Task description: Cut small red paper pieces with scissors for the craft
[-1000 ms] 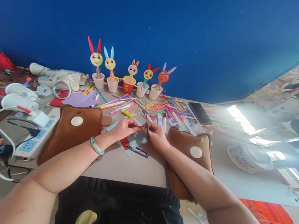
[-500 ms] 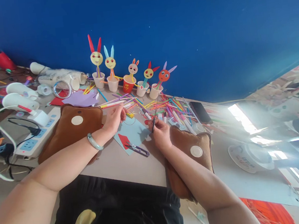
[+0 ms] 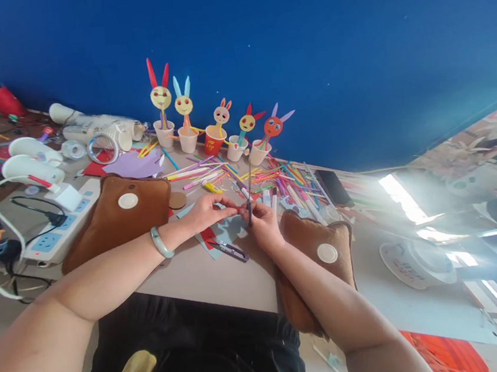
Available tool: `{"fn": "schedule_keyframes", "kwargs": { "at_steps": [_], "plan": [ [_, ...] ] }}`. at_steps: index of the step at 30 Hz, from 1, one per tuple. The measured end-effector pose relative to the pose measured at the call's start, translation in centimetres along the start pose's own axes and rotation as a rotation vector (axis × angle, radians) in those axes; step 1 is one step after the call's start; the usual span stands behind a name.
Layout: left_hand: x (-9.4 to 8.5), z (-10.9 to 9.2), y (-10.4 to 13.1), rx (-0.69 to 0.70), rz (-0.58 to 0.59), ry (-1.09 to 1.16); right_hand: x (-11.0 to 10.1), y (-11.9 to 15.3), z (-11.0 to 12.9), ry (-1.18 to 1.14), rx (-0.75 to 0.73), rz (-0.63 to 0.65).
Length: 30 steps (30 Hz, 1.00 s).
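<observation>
My left hand [image 3: 209,212], a pale bangle on its wrist, reaches in from the left with thumb and fingers pinched on a small red paper piece [image 3: 238,209]. My right hand [image 3: 263,223] meets it, closed around a slim dark tool [image 3: 250,209] whose long thin metal tip points up; its exact kind is unclear. The fingers of both hands come together at the red piece. Below them lies light blue paper [image 3: 224,234] with a red scrap [image 3: 208,236] on it. Thread snips [image 3: 233,251] rest across its lower edge.
Several rabbit-faced figures in cups, one a red cup [image 3: 214,141], line the blue wall. Coloured sticks and markers [image 3: 290,184] are heaped before them. Brown cushions [image 3: 105,216] flank my arms. A power strip [image 3: 63,223] sits left, a phone [image 3: 335,187] right, a white bowl [image 3: 416,263] farther right.
My left hand has moved right and down from the sticks to meet my right hand at the red piece. The tool in my right hand now stands more upright, its thin tip showing.
</observation>
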<state>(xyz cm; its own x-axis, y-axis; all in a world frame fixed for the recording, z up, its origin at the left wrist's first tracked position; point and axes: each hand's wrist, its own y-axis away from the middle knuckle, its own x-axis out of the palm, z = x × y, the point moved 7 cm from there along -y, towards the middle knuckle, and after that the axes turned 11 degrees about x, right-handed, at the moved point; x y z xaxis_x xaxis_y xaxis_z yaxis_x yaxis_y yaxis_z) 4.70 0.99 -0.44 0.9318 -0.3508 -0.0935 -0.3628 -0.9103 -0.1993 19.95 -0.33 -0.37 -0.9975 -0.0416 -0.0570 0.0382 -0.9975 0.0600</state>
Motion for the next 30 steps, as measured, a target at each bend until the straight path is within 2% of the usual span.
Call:
{"fn": "schedule_keyframes", "kwargs": {
  "at_steps": [6, 18, 27, 30],
  "plan": [
    [0.04, 0.4, -0.22, 0.029, 0.057, -0.117, 0.35, 0.07, 0.1, 0.013, -0.021, 0.04],
    [0.05, 0.55, -0.34, 0.059, 0.101, -0.115, 0.38, 0.0, -0.07, 0.035, -0.02, 0.044],
    [0.2, 0.0, -0.17, 0.063, 0.086, -0.095, 0.45, 0.14, 0.14, 0.031, 0.014, 0.024],
    [-0.04, -0.25, -0.12, 0.036, 0.042, -0.044, 0.35, 0.25, 0.37, 0.034, 0.016, 0.002]
  ]
}}
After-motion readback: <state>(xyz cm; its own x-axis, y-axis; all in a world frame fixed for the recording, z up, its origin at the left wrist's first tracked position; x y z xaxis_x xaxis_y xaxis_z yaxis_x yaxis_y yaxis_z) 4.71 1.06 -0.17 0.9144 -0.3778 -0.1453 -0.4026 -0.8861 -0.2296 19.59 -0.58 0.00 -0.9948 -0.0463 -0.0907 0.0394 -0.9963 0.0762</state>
